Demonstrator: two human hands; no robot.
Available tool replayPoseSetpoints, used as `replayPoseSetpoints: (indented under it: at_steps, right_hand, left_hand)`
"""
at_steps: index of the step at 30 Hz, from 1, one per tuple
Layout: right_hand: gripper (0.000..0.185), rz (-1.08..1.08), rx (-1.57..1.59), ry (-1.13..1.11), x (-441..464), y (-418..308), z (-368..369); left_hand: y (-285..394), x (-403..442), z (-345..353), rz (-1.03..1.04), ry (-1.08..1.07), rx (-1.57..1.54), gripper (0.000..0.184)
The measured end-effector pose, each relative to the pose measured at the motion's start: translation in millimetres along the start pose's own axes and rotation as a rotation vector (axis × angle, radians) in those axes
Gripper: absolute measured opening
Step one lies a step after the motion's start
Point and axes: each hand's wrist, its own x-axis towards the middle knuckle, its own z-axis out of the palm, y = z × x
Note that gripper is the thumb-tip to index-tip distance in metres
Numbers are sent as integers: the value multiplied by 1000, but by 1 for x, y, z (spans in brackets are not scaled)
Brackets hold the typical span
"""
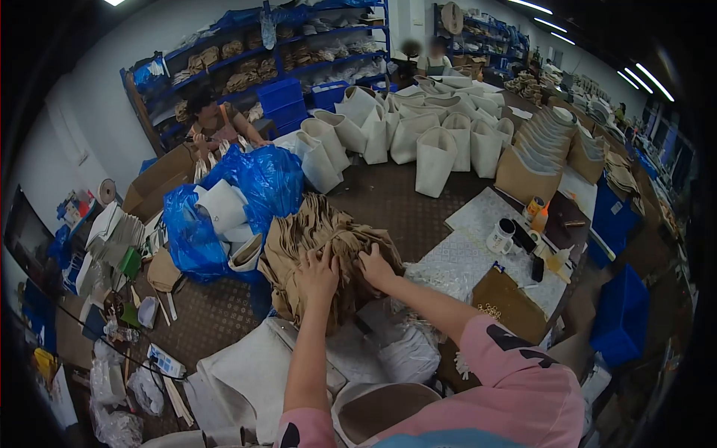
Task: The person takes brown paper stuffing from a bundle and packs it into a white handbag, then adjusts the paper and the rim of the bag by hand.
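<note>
Crumpled brown cloth pile [299, 233] on table [385, 198], toward near edge; left hand [320, 272] splayed over folds, right hand [379, 269] curled at right side, cannot tell whether pinching; gather layers evenly, avoid fresh creases; count: pile one, white mug [500, 237] one, upright off-white bags [435, 164] over a dozen, overlapping

Ahead of you, off-white open-topped bags [435, 162] stand clustered on the dark table [381, 196]. On your left, a blue plastic bag [278, 175] holds white pieces [222, 207], with a person [233, 123] beyond it. On your right, a white mug [500, 239] stands near an orange bottle [540, 219]; farther right sits a blue bin [621, 313].
</note>
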Motion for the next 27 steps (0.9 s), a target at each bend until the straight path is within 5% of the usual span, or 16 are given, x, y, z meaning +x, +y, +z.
replayPoseSetpoints:
  at_steps: [2,5,8,15,27]
  right_hand:
    - [43,104,-175,-122,18,-12,-21]
    - [55,-231,-403,122,15,17,-17]
    - [58,-234,-507,9,-11,14,-26]
    - [43,-376,-218,81,-59,31,-55]
    - [25,-192,247,140,-162,-9,-88]
  left_hand:
    - [4,4,12,78,226,46,45]
    - [2,15,38,66,-41,-6,47]
    - [12,23,36,-42,-91,6,46]
    - [20,23,38,-52,-113,-18,44]
    - [19,12,43,-34,-59,-44,43]
